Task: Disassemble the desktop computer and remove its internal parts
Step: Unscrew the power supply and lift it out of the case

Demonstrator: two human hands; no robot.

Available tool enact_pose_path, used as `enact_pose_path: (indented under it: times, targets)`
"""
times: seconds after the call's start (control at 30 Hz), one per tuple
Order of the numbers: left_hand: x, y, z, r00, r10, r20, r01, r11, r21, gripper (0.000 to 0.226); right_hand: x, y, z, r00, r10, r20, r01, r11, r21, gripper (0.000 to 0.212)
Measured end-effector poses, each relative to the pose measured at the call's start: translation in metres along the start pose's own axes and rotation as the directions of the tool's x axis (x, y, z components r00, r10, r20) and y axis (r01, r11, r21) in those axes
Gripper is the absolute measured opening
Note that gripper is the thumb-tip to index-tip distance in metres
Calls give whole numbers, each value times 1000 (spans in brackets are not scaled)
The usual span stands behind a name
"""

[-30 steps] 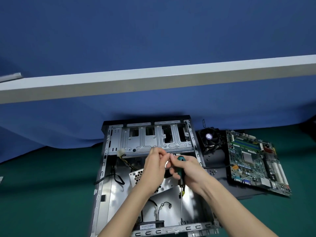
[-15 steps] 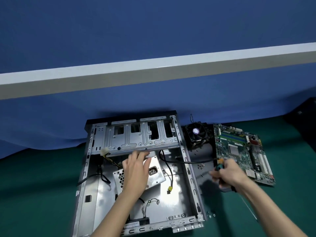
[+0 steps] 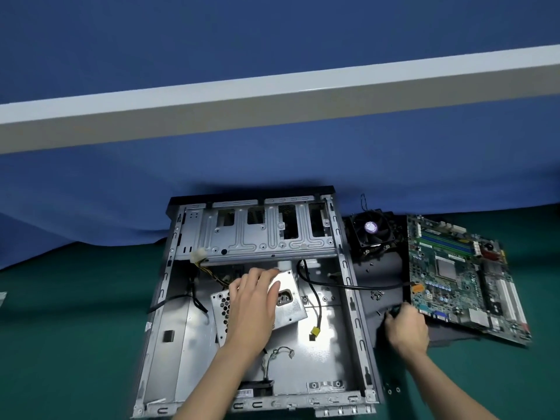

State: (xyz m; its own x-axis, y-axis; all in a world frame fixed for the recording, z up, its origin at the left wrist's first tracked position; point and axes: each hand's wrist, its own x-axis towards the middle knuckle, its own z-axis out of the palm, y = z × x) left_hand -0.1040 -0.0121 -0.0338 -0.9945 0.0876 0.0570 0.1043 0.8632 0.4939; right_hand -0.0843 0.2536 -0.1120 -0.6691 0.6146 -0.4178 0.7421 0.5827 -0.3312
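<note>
We're seeing a shiny bare grey sheet-metal computer case (image 3: 181,344) on a matt green worktop (image 3: 75,328), blue cloth drape (image 3: 272,165) behind.

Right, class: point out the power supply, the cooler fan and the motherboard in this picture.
power supply (image 3: 290,313), head view, bare metal below its socket.
cooler fan (image 3: 371,227), head view, its hub sticker.
motherboard (image 3: 445,268), head view, its processor socket.

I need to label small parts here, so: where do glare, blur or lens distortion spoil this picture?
Head view: glare whitens the power supply beside the left hand and a patch of the case floor; head view: the right hand and the dark tool it grips are smeared; head view: the white beam bows from wide-angle distortion, while the motherboard reads sharp.
</note>
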Motion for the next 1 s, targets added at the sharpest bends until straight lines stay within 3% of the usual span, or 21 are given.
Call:
enact_pose_path:
  times: [0.17,0.27,0.33,0.4,0.47,0.53,0.6,0.63,0.7,0.8,0.9,1.0]
  targets:
    - [-3,-5,-2,998,53,-13,-53,998,-17,29,-3,-1,-9,999,31,13,-31,999,37,21]
    - [-7,-11,-5,996,85,-6,-85,996,7,33,-8,-5,-24,998,66,-11,-63,987,150,17]
    - [-13,-17,-9,997,75,-17,-74,996,39,35,-12,-12,-43,991,99,-88,-67,949,308,13]
    - [-21,-24,-14,998,56,-30,-55,998,43,37,-18,-22,-68,963,87,-257,50,875,481,16]
    - [-29,-33,-22,998,41,-45,-40,999,22,39,-27,-38,-94,916,47,-399,250,711,657,23]
    - [-37,-42,-29,999,-1,-44,1,1000,-7,43,-42,-58,-118,905,19,-425,380,413,828,26]
    - [-43,-50,-36,997,-78,-16,76,991,-108,49,-59,-78,-133,920,-32,-391,391,165,905,27]
    - [-47,-52,-39,993,-121,10,121,972,-200,52,-69,-87,-134,929,-65,-364,369,129,920,30]
    - [-54,-55,-43,974,-206,100,228,894,-386,55,-90,-100,-125,942,-147,-301,326,187,927,38]
    - [-61,-63,-45,934,-295,199,355,814,-460,57,-125,-109,-94,939,-314,-137,240,319,917,47]
    - [-64,-71,-44,913,-320,254,409,728,-551,56,-157,-112,-63,876,-481,38,196,427,883,46]
    - [-67,-74,-43,903,-307,300,429,669,-607,56,-176,-114,-41,841,-532,103,183,458,870,36]
